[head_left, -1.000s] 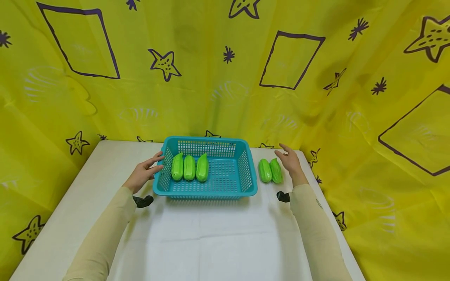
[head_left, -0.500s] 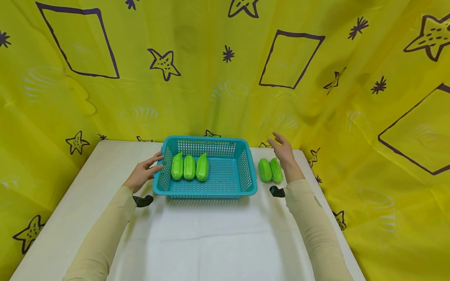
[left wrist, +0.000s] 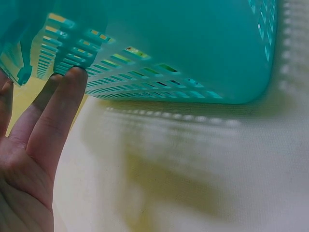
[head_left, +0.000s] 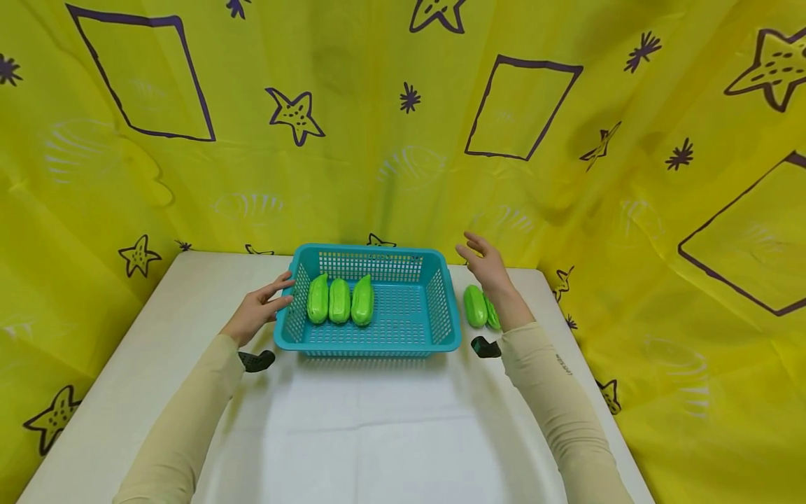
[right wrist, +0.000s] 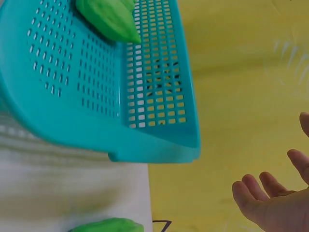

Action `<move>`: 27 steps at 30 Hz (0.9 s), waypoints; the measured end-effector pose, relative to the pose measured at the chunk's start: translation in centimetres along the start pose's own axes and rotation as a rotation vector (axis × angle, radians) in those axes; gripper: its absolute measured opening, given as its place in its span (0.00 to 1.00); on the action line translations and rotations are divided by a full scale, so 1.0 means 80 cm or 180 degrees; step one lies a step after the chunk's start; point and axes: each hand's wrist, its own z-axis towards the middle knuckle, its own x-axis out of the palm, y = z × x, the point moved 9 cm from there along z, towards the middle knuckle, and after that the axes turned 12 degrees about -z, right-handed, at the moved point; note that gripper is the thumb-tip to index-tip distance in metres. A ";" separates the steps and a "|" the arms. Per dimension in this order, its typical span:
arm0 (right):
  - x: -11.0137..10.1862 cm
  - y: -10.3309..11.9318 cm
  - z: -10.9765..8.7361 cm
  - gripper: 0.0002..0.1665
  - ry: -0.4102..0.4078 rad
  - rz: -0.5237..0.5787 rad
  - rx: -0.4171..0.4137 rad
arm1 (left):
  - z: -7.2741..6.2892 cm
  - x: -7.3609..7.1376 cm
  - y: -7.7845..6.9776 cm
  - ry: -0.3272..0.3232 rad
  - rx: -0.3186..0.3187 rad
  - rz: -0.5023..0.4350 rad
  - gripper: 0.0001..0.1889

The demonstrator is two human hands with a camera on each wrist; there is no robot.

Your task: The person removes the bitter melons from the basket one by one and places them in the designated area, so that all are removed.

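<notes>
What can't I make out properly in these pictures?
- Head view: the outer green vegetable beside the basket, partly hidden by the right wrist.
- Head view: the lettering on the right sleeve, too small to read.
- Left wrist view: the basket's contents, mostly hidden by its wall.
- Left wrist view: the left hand, cut off by the picture edge.
- Right wrist view: the right hand, cut off by the right edge.

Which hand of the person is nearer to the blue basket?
The left. The left hand touches the blue basket at its left end; the right hand is in the air near its right end, not touching.
</notes>
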 end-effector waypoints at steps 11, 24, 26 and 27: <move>0.023 0.017 -0.005 0.36 0.0099 -0.0011 -0.0032 | -0.001 0.000 0.000 -0.0012 0.0009 0.0006 0.33; 0.061 0.037 0.002 0.35 0.0227 0.0144 -0.0182 | -0.001 0.000 -0.001 -0.0033 0.0005 0.0021 0.32; 0.069 0.041 0.005 0.35 0.0276 0.0139 -0.0250 | -0.001 -0.001 -0.001 -0.0043 0.0004 0.0026 0.32; 0.074 0.042 0.007 0.34 0.0305 0.0113 -0.0270 | 0.000 -0.001 -0.001 -0.0047 0.0003 0.0023 0.32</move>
